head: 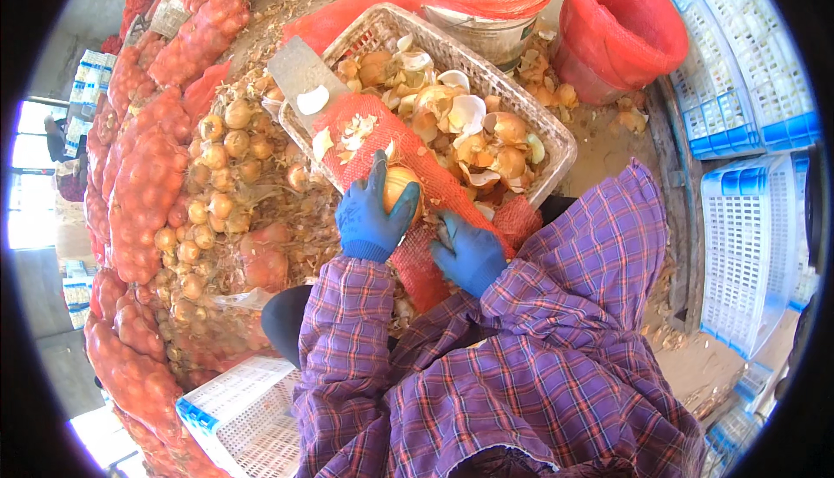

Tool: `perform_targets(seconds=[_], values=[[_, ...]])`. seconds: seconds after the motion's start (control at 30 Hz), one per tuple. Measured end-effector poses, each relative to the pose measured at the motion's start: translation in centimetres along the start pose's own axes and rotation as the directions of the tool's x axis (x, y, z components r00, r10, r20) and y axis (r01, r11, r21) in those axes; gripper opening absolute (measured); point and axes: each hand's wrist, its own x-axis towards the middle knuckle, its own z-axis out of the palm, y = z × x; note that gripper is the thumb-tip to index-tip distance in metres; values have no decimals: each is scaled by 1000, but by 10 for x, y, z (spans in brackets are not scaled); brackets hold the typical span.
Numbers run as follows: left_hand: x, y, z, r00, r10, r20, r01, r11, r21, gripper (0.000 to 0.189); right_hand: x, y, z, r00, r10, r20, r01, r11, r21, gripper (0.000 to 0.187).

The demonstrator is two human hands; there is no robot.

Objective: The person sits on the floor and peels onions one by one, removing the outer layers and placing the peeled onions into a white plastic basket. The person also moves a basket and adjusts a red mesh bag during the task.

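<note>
My left hand [374, 214], in a blue coated glove, is closed around a yellow onion [399, 192] with its index finger raised along the top. Just to its right, my right hand [468, 251], gloved alike, has its fingers curled by the red mesh netting [417, 145]; whether it holds something small cannot be told. The netting lies over a board [303, 74] set across a plastic crate [560, 152]. Onion skins [482, 119] and peeled outer layers fill the crate. A white onion piece [313, 99] rests on the board's bare end.
Loose onions [221, 152] lie heaped at left before full red mesh sacks [146, 198]. Beyond the crate stand a white bucket [479, 35] and a red bucket [593, 67], both lined with red mesh. White-and-blue crates [743, 250] stand at right, another [247, 413] at lower left.
</note>
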Motion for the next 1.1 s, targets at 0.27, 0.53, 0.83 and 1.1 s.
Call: perform_targets(seconds=[0.27, 0.53, 0.83, 1.1], values=[[-3, 4, 0, 992, 126, -7, -126, 992, 21, 74, 2, -29, -24, 881, 257, 397, -457, 679, 574, 22], [9, -35, 25, 992, -114, -50, 54, 755, -654, 55, -11, -11, -12, 983, 72, 167, -107, 971, 213, 28], [9, -22, 18, 991, -129, -42, 88, 847, -524, 54, -6, -13, -8, 1000, -12, 29, 19, 968, -248, 32], [12, -24, 17, 998, -26, -54, 5, 937, -349, 53, -9, 2, -6, 993, -113, 23, 115, 953, -280, 31]])
